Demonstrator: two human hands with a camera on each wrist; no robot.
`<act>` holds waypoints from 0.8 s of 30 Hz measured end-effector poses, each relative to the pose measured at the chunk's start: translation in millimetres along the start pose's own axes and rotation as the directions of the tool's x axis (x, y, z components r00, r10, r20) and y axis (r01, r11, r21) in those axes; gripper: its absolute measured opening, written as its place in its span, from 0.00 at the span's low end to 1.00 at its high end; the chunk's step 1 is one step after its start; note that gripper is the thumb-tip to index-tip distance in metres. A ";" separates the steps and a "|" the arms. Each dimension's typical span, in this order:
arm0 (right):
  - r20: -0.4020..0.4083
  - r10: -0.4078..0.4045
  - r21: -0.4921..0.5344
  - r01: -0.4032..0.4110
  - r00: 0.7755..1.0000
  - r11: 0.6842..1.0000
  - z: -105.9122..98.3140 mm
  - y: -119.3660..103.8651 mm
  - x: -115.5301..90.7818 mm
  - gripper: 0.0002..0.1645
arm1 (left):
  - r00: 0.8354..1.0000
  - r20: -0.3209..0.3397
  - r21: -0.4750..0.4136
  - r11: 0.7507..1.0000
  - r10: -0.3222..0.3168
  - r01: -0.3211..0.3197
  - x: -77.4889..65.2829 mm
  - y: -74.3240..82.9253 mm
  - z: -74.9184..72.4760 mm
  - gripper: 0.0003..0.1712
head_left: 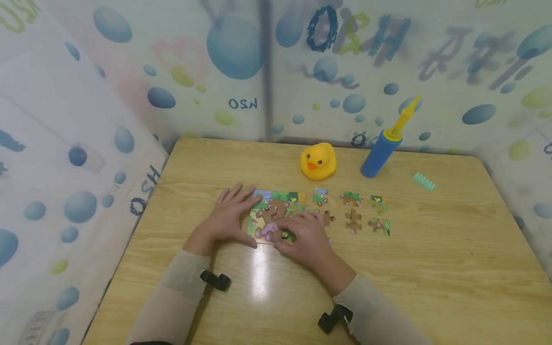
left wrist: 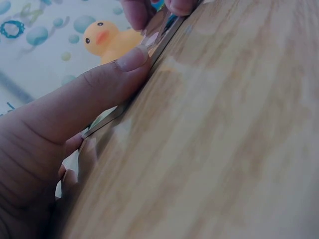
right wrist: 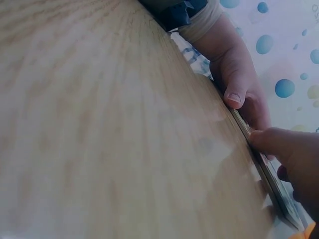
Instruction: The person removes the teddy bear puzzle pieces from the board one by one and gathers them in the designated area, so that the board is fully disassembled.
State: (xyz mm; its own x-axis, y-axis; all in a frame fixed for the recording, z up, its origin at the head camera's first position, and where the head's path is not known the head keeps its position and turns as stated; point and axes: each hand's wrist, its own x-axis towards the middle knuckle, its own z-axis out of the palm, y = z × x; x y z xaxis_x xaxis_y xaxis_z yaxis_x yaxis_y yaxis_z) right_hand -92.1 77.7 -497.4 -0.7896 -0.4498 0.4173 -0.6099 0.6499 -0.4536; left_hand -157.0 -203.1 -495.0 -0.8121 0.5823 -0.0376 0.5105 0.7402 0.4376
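A bear jigsaw puzzle (head_left: 276,209) lies flat on the wooden table in the head view. My left hand (head_left: 225,216) spreads along its left side, fingers straight over the upper left edge and thumb at the lower left corner. Over the lower right part, my right hand (head_left: 305,238) bends its fingers and pinches a puzzle piece (head_left: 288,235), mostly hidden under them. The left wrist view shows my left thumb (left wrist: 117,74) against the puzzle's near edge. In the right wrist view my right thumb (right wrist: 271,142) meets that same edge. Loose pieces (head_left: 353,220) lie to the right, partly behind my right hand.
Behind the puzzle sits a yellow rubber duck (head_left: 318,161). A blue hand pump (head_left: 380,153) with a yellow nozzle stands farther right, near a mint toy brick (head_left: 424,181). Bubble-patterned walls (head_left: 237,48) border the table (head_left: 431,278) at the back and sides.
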 end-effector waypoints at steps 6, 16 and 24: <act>-0.045 -0.015 0.022 0.016 0.999 1.000 -0.4 -2.6 -3.5 0.24 | 1.000 0.006 -0.002 1.000 -0.005 0.005 -0.2 2.4 -1.4 0.82; -0.086 -0.037 0.018 0.038 0.996 0.999 -2.0 -4.0 -25.3 0.25 | 1.000 0.009 0.009 1.000 -0.003 0.003 0.8 -0.5 1.8 0.83; -0.099 -0.061 0.035 0.064 0.993 0.997 -11.1 2.4 -42.9 0.25 | 1.000 0.006 0.005 1.000 -0.011 0.011 -0.6 -1.5 1.8 0.82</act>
State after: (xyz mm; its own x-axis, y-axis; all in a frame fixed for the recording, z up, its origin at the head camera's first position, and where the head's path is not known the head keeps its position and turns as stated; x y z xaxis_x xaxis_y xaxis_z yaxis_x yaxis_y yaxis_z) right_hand -58.9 105.3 -507.6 -0.7408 -0.4256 0.5198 -0.6614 0.5975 -0.4534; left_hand -156.7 -204.0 -497.3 -0.8157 0.5765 -0.0480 0.5031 0.7479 0.4330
